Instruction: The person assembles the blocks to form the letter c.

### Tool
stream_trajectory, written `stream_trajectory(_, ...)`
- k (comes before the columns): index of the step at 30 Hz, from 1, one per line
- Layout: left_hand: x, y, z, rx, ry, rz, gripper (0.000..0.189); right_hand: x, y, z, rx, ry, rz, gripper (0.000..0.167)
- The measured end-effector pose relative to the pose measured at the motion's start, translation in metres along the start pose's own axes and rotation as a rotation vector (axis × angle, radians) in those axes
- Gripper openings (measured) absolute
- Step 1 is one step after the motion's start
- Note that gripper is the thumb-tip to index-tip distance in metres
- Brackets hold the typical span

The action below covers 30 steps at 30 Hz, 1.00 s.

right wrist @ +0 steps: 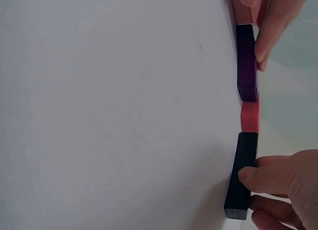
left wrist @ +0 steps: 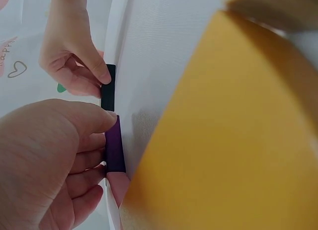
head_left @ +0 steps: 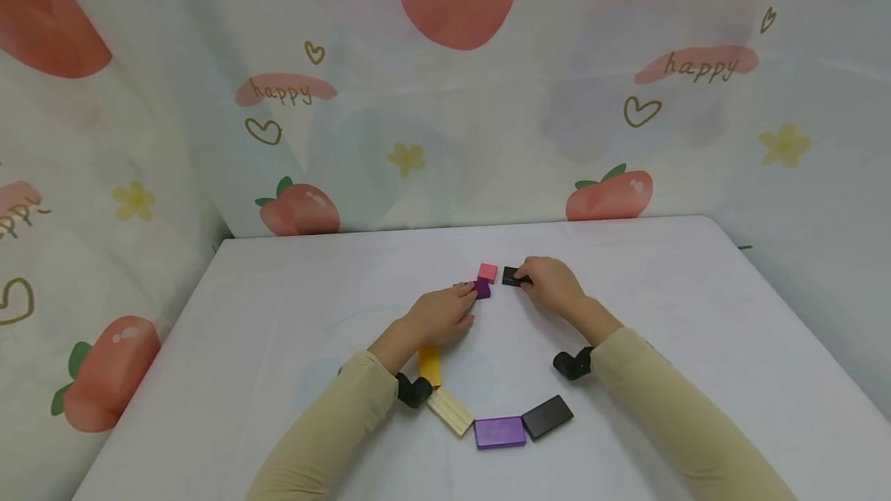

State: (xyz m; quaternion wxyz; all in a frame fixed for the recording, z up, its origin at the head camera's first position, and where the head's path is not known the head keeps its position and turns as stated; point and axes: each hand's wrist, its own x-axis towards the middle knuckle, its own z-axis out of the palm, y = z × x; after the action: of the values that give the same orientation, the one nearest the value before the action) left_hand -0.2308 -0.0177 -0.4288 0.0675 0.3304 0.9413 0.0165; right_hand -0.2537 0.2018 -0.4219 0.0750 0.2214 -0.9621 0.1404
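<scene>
In the head view my left hand (head_left: 442, 314) reaches to a purple block (head_left: 483, 289). The left wrist view shows its thumb at one end of that purple block (left wrist: 115, 143) and its fingers along the back. A pink block (left wrist: 118, 183) adjoins the other end, partly covered by the hand. My right hand (head_left: 552, 284) pinches a black block (head_left: 511, 277) between thumb and fingers. A small red block (head_left: 487, 274) sits between the purple and black blocks; in the right wrist view the black block (right wrist: 242, 178) appears close to the red block (right wrist: 250, 115).
Nearer on the white table (head_left: 278, 408) runs a curved row: a yellow block (head_left: 429, 366), a pale wooden block (head_left: 451, 412), another purple block (head_left: 500, 433) and another black block (head_left: 547, 417). The yellow block lies by my left wrist. A printed cloth (head_left: 459, 114) hangs behind.
</scene>
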Motion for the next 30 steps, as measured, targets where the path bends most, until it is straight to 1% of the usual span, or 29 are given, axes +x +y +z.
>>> stream_trajectory(3,-0.001,0.000,-0.001,0.000,0.003,0.010,0.051,-0.002,-0.002,0.001,-0.009,0.003,-0.019,0.014)
stream_trajectory(7,-0.002,0.001,-0.001,0.004,0.005,0.018,0.051,-0.005,-0.004,0.001,-0.012,-0.004,-0.021,0.015)
stream_trajectory(12,-0.003,0.002,-0.002,0.004,0.002,0.012,0.051,-0.007,-0.008,0.001,-0.023,-0.001,-0.025,0.015)
stream_trajectory(25,-0.003,0.001,-0.004,0.003,0.003,0.005,0.050,-0.010,-0.021,0.001,-0.037,-0.032,-0.030,0.015)
stream_trajectory(30,-0.002,0.001,-0.004,0.007,0.006,0.003,0.050,-0.011,-0.021,0.003,-0.049,-0.020,-0.035,0.016)
